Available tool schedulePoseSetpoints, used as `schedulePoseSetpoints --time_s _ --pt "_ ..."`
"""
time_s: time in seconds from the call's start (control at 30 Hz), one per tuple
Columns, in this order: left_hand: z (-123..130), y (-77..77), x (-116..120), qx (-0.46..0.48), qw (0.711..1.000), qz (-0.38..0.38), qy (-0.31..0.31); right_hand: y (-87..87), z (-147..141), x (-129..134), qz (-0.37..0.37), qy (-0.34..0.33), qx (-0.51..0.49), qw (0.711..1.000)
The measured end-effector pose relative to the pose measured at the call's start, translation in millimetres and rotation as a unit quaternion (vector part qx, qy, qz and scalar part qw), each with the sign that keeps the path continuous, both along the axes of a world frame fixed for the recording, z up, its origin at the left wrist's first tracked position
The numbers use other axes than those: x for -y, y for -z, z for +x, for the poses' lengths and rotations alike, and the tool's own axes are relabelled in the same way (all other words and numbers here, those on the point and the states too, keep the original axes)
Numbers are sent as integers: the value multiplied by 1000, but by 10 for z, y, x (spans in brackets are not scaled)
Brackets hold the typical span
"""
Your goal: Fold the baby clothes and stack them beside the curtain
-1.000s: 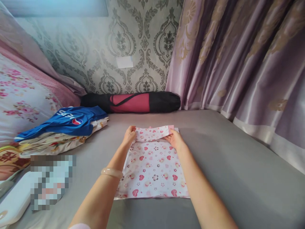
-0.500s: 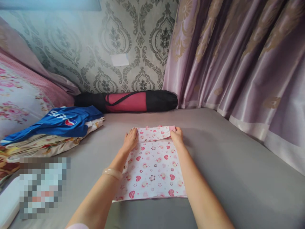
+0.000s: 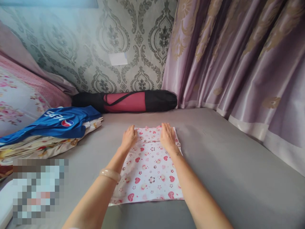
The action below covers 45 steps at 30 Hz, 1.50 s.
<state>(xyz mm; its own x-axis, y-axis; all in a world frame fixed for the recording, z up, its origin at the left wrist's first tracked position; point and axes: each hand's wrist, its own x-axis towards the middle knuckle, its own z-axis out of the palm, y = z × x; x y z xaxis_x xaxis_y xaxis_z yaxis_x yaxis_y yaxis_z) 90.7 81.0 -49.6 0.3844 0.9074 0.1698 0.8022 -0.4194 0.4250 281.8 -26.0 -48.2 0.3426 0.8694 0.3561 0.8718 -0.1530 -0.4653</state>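
Observation:
A white garment (image 3: 151, 171) printed with red hearts and flowers lies flat on the grey bed surface, its far end folded over toward me in a strip. My left hand (image 3: 130, 136) rests at the strip's left edge, palm down with the fingers stretched forward. On top of the strip, near its right end, my right hand (image 3: 168, 136) lies flat with fingers extended. A pale bangle (image 3: 110, 174) circles my left wrist. Part of the strip's right end is covered by my right hand.
A blue Pepsi-printed cloth (image 3: 64, 122) lies on a pile of folded fabrics (image 3: 57, 146) at left. Below it is a pixelated area. A black and red long bag (image 3: 131, 102) runs along the patterned wall (image 3: 111, 38). Purple curtains (image 3: 228, 57) hang at right.
My right hand has let go of the strip's right corner and moved left onto the strip, flattening out. My left hand has stayed near the left edge.

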Motion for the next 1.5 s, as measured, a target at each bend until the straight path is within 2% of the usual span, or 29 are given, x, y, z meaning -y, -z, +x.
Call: schedulePoseSetpoints --time_s 0.07,0.13,0.23,0.33,0.47,0.63,0.83,1.0,1.17,1.27,1.37,1.43,1.5 --pt "126 11 104 -41 997 44 56 36 -152 -28 -30 -95 35 994" --pt "243 68 208 -75 990 72 99 79 -270 -36 -65 -143 59 986" --pt "336 181 302 -106 985 75 116 130 -341 -28 -119 -153 69 979" --pt "328 247 317 -131 983 76 100 152 -313 -19 -144 -151 80 975" --pt "252 237 279 -151 985 81 37 169 -214 -1 -154 -109 94 977" --pt "82 217 184 -142 989 13 -25 204 -67 40 -162 -29 112 980" --pt "-77 214 98 -145 989 -4 -6 230 18 53 -166 20 120 979" --pt "-77 209 100 -147 989 -20 -16 233 105 72 -145 49 132 979" --pt "-66 179 91 -154 987 -45 -20 241 139 83 -161 105 99 976" --pt "-72 105 57 -164 984 -74 -11 174 141 81 -191 106 70 973" --pt "-64 -4 35 -183 978 -102 6 4 177 54 -257 77 23 963" --pt "-34 -64 54 -192 978 -75 14 -131 215 24 -307 55 -7 950" --pt "10 -84 100 -197 979 -16 41 -233 248 -3 -332 34 -5 943"
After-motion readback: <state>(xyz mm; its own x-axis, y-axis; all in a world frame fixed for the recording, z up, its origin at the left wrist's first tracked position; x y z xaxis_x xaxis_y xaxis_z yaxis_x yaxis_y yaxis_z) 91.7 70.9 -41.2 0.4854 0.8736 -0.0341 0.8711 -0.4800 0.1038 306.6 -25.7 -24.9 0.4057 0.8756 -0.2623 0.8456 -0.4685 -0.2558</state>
